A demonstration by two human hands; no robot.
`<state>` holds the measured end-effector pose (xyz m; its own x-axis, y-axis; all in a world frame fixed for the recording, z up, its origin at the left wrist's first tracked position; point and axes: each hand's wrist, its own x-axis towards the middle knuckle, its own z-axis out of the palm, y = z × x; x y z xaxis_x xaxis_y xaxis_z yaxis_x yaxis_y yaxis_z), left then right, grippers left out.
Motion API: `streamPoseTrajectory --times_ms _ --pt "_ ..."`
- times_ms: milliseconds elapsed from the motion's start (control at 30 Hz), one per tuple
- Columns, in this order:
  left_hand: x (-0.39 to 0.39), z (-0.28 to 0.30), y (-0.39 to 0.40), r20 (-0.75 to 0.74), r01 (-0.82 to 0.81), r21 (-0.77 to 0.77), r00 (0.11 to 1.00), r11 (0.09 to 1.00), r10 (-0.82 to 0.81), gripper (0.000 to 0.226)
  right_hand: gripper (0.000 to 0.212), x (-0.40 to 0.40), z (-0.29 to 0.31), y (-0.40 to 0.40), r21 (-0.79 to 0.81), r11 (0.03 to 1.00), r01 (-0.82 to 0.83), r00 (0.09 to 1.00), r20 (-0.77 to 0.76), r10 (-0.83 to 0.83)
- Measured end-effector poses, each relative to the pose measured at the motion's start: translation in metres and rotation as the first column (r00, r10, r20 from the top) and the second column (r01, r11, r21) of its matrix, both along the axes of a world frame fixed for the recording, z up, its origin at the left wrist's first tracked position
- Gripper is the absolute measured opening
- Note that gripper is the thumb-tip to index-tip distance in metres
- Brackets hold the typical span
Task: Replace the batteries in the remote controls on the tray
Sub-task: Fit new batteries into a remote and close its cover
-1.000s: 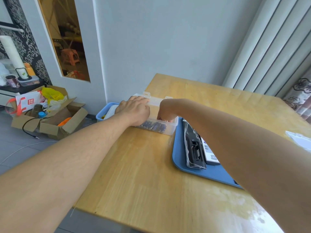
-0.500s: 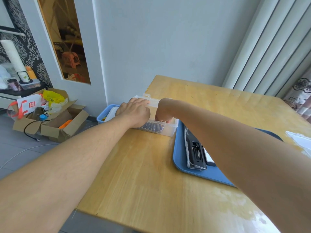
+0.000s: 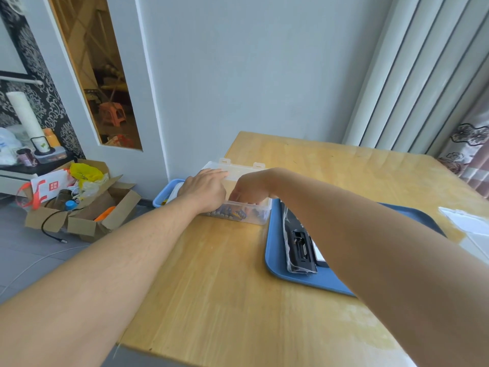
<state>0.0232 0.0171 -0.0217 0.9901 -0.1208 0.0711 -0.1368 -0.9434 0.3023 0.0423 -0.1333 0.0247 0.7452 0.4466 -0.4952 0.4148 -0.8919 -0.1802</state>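
A clear plastic box (image 3: pixel 260 217) with several batteries inside stands open at the table's left edge, its lid (image 3: pixel 239 168) tipped back. My left hand (image 3: pixel 205 190) rests on the box's left side, holding it. My right hand (image 3: pixel 248 189) reaches down into the box; its fingertips are hidden among the batteries. To the right lies a blue tray (image 3: pixel 275 250). On it a black remote (image 3: pixel 300 247) in a plastic sleeve lies face down with its battery bay open and empty. A white remote (image 3: pixel 318 256) peeks out beside it, mostly hidden by my right forearm.
The wooden table (image 3: pixel 217 287) ends close on the left and front. A blue basin (image 3: pixel 165 194) sits just beyond the left edge. White paper (image 3: pixel 465 221) lies at the far right. Cardboard boxes (image 3: pixel 87 215) with clutter stand on the floor to the left.
My right hand has shifted slightly inside the box. My left hand stays on the box. The view has tilted a little.
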Motion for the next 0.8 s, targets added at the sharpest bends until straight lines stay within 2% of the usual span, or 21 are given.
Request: streamPoseTrajectory --times_ms 133,200,233,300,367,433,500,567,600,633,700,733,800 --pt "0.000 0.001 0.001 0.007 -0.005 -0.008 1.000 1.000 0.005 0.059 0.030 0.000 0.001 -0.007 0.062 0.998 -0.016 0.998 0.057 0.013" --pt "0.000 0.002 0.001 0.010 -0.008 -0.009 1.000 1.000 0.008 0.058 0.027 0.001 0.001 -0.017 0.289 0.955 0.061 0.996 0.038 -0.075" --pt "0.000 0.003 0.000 0.015 -0.010 -0.011 1.000 1.000 0.010 0.057 0.024 0.001 0.004 -0.025 0.462 0.878 0.127 0.991 -0.019 -0.134" --pt "-0.002 0.005 -0.001 0.018 -0.017 -0.037 1.000 0.999 0.018 0.054 0.020 -0.003 0.013 -0.049 0.746 0.597 0.296 0.954 -0.206 -0.216" --pt "-0.006 0.009 0.000 0.006 -0.046 -0.097 0.999 0.994 0.047 0.052 0.021 -0.010 0.021 -0.080 0.839 0.309 0.448 0.892 -0.397 -0.215" --pt "-0.009 0.015 0.001 0.003 -0.060 -0.135 0.998 0.989 0.061 0.052 0.020 -0.017 0.022 -0.114 0.823 0.110 0.556 0.827 -0.537 -0.166" --pt "-0.014 0.021 -0.005 0.129 -0.047 -0.174 0.989 0.984 0.070 0.048 0.015 -0.027 0.016 -0.147 0.782 -0.001 0.624 0.773 -0.617 -0.150" --pt "-0.023 0.028 -0.024 0.348 0.012 -0.229 0.935 0.973 0.070 0.032 0.012 -0.035 0.008 -0.171 0.767 -0.060 0.639 0.748 -0.637 -0.184" --pt "-0.031 0.032 -0.042 0.402 0.057 -0.254 0.914 0.966 0.052 0.021 0.011 -0.041 0.004 -0.184 0.766 -0.085 0.637 0.741 -0.640 -0.203" --pt "-0.041 0.036 -0.060 0.385 0.087 -0.274 0.923 0.958 0.026 0.013 0.010 -0.044 0.000 -0.192 0.761 -0.109 0.640 0.733 -0.646 -0.213" --pt "-0.067 0.041 -0.101 0.192 0.086 -0.262 0.981 0.961 -0.036 0.022 0.008 -0.051 -0.008 -0.207 0.749 -0.145 0.647 0.718 -0.662 -0.215" --pt "-0.079 0.042 -0.120 0.069 0.064 -0.190 0.996 0.980 -0.052 0.031 0.008 -0.053 -0.012 -0.212 0.744 -0.154 0.650 0.713 -0.667 -0.214" --pt "-0.096 0.040 -0.149 -0.141 0.049 0.051 0.989 0.997 -0.042 0.056 0.010 -0.058 -0.017 -0.217 0.744 -0.142 0.653 0.712 -0.667 -0.219"
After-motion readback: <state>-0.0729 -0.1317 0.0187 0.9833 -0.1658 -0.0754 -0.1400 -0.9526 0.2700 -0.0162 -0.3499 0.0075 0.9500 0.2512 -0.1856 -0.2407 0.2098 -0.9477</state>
